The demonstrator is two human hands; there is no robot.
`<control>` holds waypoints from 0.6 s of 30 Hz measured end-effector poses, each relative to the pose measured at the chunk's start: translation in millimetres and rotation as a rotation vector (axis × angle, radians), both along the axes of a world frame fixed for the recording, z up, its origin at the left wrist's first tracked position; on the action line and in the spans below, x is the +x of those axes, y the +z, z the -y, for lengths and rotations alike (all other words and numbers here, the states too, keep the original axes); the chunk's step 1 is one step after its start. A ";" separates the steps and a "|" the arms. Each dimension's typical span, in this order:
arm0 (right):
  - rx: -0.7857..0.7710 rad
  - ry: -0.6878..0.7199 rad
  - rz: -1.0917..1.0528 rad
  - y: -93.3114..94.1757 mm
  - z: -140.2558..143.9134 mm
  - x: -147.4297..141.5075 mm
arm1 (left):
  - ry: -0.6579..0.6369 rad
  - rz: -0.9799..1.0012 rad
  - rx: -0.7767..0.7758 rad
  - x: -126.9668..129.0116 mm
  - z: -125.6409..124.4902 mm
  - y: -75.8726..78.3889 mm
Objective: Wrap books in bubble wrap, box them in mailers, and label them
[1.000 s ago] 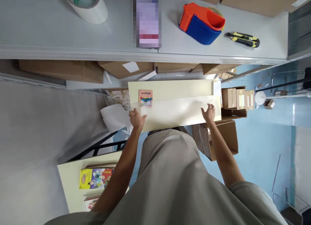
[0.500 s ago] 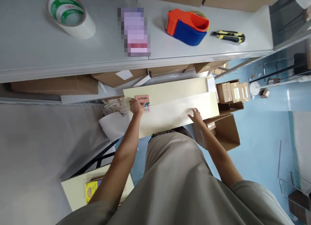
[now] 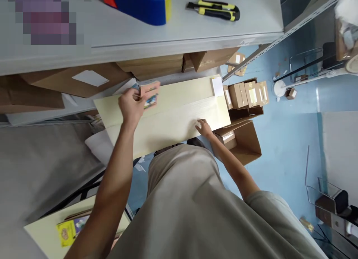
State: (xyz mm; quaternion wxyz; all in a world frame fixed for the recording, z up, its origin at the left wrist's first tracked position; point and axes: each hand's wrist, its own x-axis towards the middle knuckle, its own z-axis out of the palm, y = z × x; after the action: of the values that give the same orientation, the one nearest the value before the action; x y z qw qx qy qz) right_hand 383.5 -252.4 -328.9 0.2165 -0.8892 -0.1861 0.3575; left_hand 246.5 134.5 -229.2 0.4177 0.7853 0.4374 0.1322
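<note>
Left hand [image 3: 131,106] pinches the small card [image 3: 149,95], apparently lifted; right hand [image 3: 205,128] rests fingers-spread on the cream board [image 3: 179,113].

The single head camera looks steeply down past the person's chest at the cream board [image 3: 179,113], close below the grey table [image 3: 181,35].
</note>
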 end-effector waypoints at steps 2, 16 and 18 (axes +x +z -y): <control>0.104 -0.086 -0.094 -6.4 9.8 24.7 | 0.014 0.143 -0.351 31.5 52.1 -7.8; 0.195 -0.227 -0.104 -30.3 89.4 121.9 | 0.244 -0.258 -0.501 161.3 278.2 -121.0; 0.138 -0.214 0.039 -28.9 88.2 128.3 | 0.244 -0.266 -0.480 159.5 278.3 -125.1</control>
State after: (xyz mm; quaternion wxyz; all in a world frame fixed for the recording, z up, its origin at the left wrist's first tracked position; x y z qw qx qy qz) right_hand 511.8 -340.6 -357.8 0.3103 -0.8938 -0.1185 0.3014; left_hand 406.0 -143.8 -354.3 0.5116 0.6163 0.5980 -0.0297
